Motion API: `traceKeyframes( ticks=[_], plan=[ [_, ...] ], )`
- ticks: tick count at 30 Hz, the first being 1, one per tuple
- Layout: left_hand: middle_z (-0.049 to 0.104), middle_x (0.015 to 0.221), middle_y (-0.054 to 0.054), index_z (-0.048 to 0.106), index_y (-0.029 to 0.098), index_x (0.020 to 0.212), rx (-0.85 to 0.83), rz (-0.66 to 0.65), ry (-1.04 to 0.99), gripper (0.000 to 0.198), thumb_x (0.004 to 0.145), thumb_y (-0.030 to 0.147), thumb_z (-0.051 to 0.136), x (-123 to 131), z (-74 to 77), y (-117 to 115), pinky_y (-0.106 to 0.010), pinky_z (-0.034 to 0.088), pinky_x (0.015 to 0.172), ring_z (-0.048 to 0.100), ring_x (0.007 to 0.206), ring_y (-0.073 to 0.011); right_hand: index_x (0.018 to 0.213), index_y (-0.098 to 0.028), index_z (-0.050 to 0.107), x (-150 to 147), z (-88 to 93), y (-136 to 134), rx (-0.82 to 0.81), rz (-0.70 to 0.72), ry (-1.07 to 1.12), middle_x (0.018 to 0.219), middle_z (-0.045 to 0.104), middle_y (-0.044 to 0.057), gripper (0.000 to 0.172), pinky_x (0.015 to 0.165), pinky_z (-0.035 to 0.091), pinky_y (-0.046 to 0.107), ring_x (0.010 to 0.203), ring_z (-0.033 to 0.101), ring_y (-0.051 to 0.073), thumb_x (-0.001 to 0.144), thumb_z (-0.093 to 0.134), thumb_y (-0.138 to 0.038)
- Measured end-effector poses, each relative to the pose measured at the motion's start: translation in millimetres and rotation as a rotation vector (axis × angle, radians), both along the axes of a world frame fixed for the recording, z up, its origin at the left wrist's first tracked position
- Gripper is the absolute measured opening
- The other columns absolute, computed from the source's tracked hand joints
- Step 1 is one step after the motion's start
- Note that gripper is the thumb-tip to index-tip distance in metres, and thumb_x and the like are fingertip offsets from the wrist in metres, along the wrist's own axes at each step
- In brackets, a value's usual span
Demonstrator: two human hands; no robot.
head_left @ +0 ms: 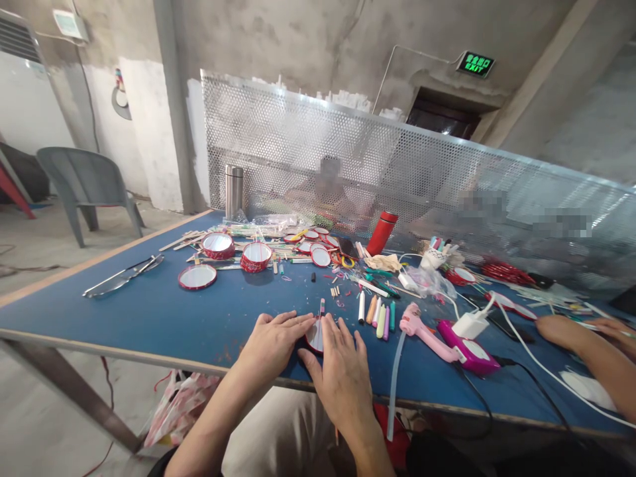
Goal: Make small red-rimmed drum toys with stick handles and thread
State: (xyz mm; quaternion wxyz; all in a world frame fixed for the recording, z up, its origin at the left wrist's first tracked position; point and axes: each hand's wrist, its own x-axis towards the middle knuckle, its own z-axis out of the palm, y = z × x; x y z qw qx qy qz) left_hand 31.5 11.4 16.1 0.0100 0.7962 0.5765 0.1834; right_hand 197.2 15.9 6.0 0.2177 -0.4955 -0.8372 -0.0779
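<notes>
1. Up past my table, high on the right, here it is: a lit exit sign (476, 64), glowing green against its dark panel, sitting a little tilted in my view above a dark doorway (442, 114)!
2. Top line now: a row of Chinese characters, the first ones fuzzy to me, the last two coming through as "出口".
3. And straight beneath, in capital letters, I get it cleanly: "EXIT"!
4. Over to the white wall box (70, 25), far left: any print there is too small for me.
</notes>
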Motion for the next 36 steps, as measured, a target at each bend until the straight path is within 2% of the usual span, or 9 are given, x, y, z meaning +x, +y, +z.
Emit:
traceKeyframes(
  ticks=[8, 13, 19, 22, 25, 29, 36],
  plan=[
    [0.053, 0.139, -0.001, 0.048, 0.032, 0.134, 0.014, -0.004, 0.009, 0.044, 0.093, 0.017, 0.042, 0, 0.5, -1, -0.037, 0.042, 0.084, 0.052, 0.123, -0.0233, 0.137, -0.012, 0.044, 0, 0.8, -1, 0.005, -0.004, -0.014, 0.143, 0.044, 0.012, 0.061, 0.102, 0.033, 0.054, 0.130, 0.040, 0.034, 0.091, 0.044, -0.052],
    [0.046, 0.144, -0.002, 0.043, 0.031, 0.137, 0.021, 0.004, 0.004, 0.046, 0.094, 0.016, 0.039, 0, -0.7, -1, -0.037, 0.042, 0.086, 0.051, 0.124, -0.0211, 0.137, -0.013, 0.045, 0, 0.1, -1, 0.037, -0.012, -0.012, 0.145, 0.040, 0.012, 0.062, 0.102, 0.033, 0.053, 0.130, 0.039, 0.034, 0.090, 0.044, -0.054],
    [0.044, 0.146, -0.005, 0.037, 0.028, 0.141, 0.075, 0.086, -0.087, 0.050, 0.094, 0.013, 0.033, -1, -7.8, 0, -0.036, 0.044, 0.088, 0.049, 0.124, -0.0205, 0.138, -0.011, 0.041, 1, -2.8, -2, 0.123, -0.011, 0.036, 0.145, 0.041, 0.015, 0.066, 0.103, 0.030, 0.052, 0.132, 0.037, 0.034, 0.091, 0.040, -0.056],
    [0.055, 0.135, -0.007, 0.044, 0.028, 0.137, 0.109, 0.141, -0.132, 0.044, 0.095, 0.016, 0.035, -1, -8.6, 1, -0.035, 0.046, 0.086, 0.053, 0.118, -0.0215, 0.138, -0.009, 0.040, 2, -5.6, -1, 0.162, -0.027, 0.076, 0.142, 0.045, 0.016, 0.065, 0.103, 0.029, 0.052, 0.131, 0.038, 0.034, 0.093, 0.038, -0.055],
    [0.062, 0.123, -0.007, 0.051, 0.026, 0.131, 0.118, 0.152, -0.148, 0.039, 0.094, 0.022, 0.044, -1, -5.9, 1, -0.036, 0.046, 0.088, 0.055, 0.110, -0.0223, 0.134, -0.007, 0.042, 2, -9.2, 1, 0.165, -0.069, 0.126, 0.136, 0.051, 0.018, 0.062, 0.101, 0.032, 0.050, 0.127, 0.042, 0.033, 0.093, 0.038, -0.053],
    [0.062, 0.124, -0.008, 0.053, 0.024, 0.129, 0.090, 0.113, -0.108, 0.040, 0.090, 0.032, 0.054, 0, -1.0, -1, -0.040, 0.044, 0.089, 0.051, 0.111, -0.0250, 0.134, -0.007, 0.041, 3, -11.8, 3, 0.134, -0.078, 0.146, 0.133, 0.053, 0.018, 0.061, 0.099, 0.034, 0.049, 0.123, 0.047, 0.032, 0.092, 0.042, -0.051],
    [0.062, 0.127, -0.006, 0.057, 0.024, 0.125, 0.050, 0.130, -0.029, 0.034, 0.094, 0.030, 0.046, 4, 3.1, -2, -0.042, 0.043, 0.088, 0.049, 0.114, -0.0265, 0.132, -0.009, 0.042, 4, -10.2, 4, 0.087, -0.067, 0.134, 0.129, 0.057, 0.018, 0.057, 0.099, 0.035, 0.050, 0.122, 0.048, 0.032, 0.091, 0.047, -0.048]
  ],
)
